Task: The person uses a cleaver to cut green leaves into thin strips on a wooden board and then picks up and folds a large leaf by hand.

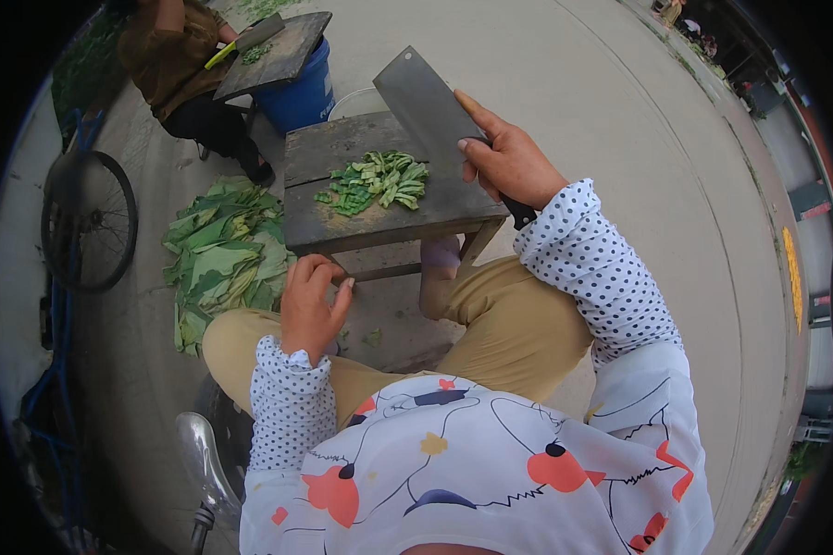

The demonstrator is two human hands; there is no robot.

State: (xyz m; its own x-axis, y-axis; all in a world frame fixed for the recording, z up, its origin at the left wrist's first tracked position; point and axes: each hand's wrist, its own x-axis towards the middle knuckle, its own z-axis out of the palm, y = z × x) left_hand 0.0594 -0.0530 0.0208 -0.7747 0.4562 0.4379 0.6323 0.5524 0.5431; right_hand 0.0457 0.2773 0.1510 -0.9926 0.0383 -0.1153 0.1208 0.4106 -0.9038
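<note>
My right hand [517, 159] grips the black handle of a cleaver [430, 100], its wide grey blade raised above the right part of a low wooden table [361, 232]. On the tabletop lies a small heap of chopped green leaves [378, 182], left of the blade. My left hand [314, 302] holds nothing that I can see; its thumb stands apart from the curled fingers, close to the table's near left corner. Beside that hand, a pile of large green leaves [229, 253] rests on the ground.
Across from me sits a person [180, 69] near a board [284, 55] on a blue bucket [298, 90], with another cleaver [260, 33] there. A white bucket [354, 104] stands behind my table. At left are a wheel [90, 222] and blue metal frame; a chrome fender [205, 458] is by my side.
</note>
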